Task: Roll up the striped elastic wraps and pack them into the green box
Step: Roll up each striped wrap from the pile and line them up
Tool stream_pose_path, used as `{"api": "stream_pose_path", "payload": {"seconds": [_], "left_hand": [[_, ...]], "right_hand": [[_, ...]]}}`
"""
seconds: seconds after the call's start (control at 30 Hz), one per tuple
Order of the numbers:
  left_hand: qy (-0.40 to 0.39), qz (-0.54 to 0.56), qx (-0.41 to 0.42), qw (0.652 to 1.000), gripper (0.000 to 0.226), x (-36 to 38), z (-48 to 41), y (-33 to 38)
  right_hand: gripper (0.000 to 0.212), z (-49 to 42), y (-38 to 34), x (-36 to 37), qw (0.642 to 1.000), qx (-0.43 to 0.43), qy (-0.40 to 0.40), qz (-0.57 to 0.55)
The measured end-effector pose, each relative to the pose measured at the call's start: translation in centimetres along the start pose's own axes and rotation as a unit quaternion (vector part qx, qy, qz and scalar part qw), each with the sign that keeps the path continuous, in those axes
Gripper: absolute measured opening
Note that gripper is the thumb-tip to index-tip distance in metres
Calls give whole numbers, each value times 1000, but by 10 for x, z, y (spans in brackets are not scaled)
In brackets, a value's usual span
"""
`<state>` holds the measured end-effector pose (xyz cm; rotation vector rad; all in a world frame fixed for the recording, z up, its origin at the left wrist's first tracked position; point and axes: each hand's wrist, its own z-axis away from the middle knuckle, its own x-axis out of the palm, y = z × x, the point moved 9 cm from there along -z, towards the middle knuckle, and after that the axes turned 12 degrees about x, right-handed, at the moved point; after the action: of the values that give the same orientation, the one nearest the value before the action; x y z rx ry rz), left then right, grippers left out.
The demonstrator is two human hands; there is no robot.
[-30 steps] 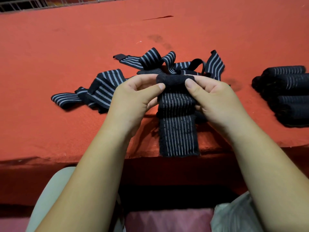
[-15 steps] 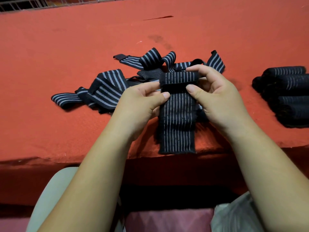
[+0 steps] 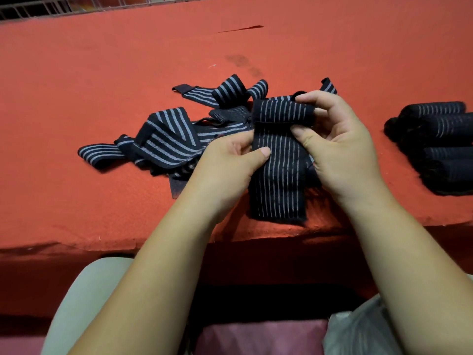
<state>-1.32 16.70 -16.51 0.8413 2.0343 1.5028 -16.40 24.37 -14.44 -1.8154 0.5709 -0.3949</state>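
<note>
A black elastic wrap with thin grey stripes (image 3: 279,175) is held upright over the red table's near edge. Its top end is turned over into a small roll (image 3: 282,112). My right hand (image 3: 340,149) grips that roll, fingers curled over the top and thumb under it. My left hand (image 3: 230,162) pinches the wrap's left edge just below the roll. The lower end hangs loose by the table edge. A tangled heap of unrolled striped wraps (image 3: 169,139) lies behind my left hand. No green box is in view.
Several finished dark rolls (image 3: 440,144) are stacked at the table's right edge. The table is covered in red felt (image 3: 102,60). A wire rack runs along the far top left (image 3: 64,6). My knees and a pink cloth show below the table edge.
The roll at the wrap's top has turned over, grey stripes now showing on it. My right hand rose and curled over it. My left hand slid down to the wrap's edge.
</note>
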Motion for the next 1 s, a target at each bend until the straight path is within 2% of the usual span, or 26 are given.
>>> {"api": "stream_pose_path", "payload": {"seconds": [0.2, 0.43, 0.57, 0.73, 0.87, 1.0], "left_hand": [[13, -6, -17, 1000, 36, -11, -2, -1], [71, 23, -37, 996, 13, -24, -3, 4], [83, -7, -10, 996, 24, -25, -3, 13], [88, -17, 11, 996, 23, -32, -3, 19], [84, -14, 18, 996, 27, -37, -3, 20], [82, -13, 7, 997, 28, -40, -3, 16]], "right_hand": [[40, 3, 3, 2, 999, 34, -18, -21], [40, 3, 0, 4, 998, 41, -27, -45], [40, 6, 0, 5, 997, 42, -23, -57], [43, 8, -1, 12, 995, 42, -62, -66], [30, 6, 7, 11, 993, 75, -48, -74], [26, 3, 12, 10, 994, 88, -32, -49]]}}
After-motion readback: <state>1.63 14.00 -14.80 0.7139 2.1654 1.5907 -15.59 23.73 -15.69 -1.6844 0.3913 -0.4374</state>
